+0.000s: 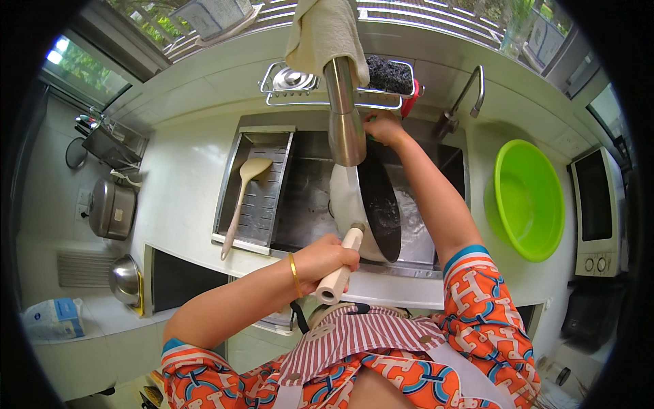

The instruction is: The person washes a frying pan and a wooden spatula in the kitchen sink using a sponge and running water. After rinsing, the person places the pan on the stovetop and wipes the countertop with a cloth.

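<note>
My left hand point(329, 263) is wrapped around the pale handle point(340, 271) of a frying pan. The pan is tilted on its side in the steel sink, its white outside point(342, 199) facing left and its dark inside point(379, 204) facing right. Beyond the pan's far rim, my right hand point(384, 128) has its fingers curled at the back of the sink. Bits of a green item point(371, 137) show at those fingers; the rest is hidden by the hand and the faucet. The brushed-metal faucet point(347, 133) stands over the pan, a cream towel point(327, 41) draped on it.
A draining tray point(263, 197) with a beige spatula point(245, 189) spans the sink's left side. Behind are a wire rack point(276, 97) and a dark scrubber point(389, 75). At right stand a thin second tap point(462, 97), a green basin point(529, 199) and a microwave point(595, 204).
</note>
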### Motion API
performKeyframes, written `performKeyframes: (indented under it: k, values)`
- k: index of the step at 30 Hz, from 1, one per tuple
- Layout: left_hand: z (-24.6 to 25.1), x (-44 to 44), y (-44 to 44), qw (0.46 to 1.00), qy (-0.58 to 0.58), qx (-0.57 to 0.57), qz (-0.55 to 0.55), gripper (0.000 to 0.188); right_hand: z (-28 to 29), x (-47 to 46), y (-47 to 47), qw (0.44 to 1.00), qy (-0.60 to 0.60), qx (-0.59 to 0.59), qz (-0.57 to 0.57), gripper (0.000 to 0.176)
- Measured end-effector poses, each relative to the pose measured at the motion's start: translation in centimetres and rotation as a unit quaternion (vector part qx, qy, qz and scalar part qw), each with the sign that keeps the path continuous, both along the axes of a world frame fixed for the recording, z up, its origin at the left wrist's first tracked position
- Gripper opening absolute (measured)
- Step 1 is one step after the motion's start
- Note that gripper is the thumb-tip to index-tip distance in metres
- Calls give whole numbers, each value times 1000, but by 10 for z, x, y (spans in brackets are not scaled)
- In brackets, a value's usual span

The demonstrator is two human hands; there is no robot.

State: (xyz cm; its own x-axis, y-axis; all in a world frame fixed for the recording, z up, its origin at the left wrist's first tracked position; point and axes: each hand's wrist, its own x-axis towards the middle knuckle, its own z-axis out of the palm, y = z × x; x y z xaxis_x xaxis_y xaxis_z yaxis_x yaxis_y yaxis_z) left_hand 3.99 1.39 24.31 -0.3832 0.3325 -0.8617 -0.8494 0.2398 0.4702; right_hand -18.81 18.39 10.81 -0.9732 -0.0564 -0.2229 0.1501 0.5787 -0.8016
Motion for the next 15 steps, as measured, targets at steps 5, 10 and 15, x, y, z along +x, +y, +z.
performKeyframes:
  k: [5,10,15]
  values:
    - [1,5,3,1000,15,12,12,25,-31,-24,0,978,195,6,-77,20]
    - [6,11,5,998,39,-32,-26,38,-56,-29,-3,954,214,-161,-138,25]
    - [5,7,12,975,126,-119,-137,50,-28,-1,27,974,105,-124,-160,42]
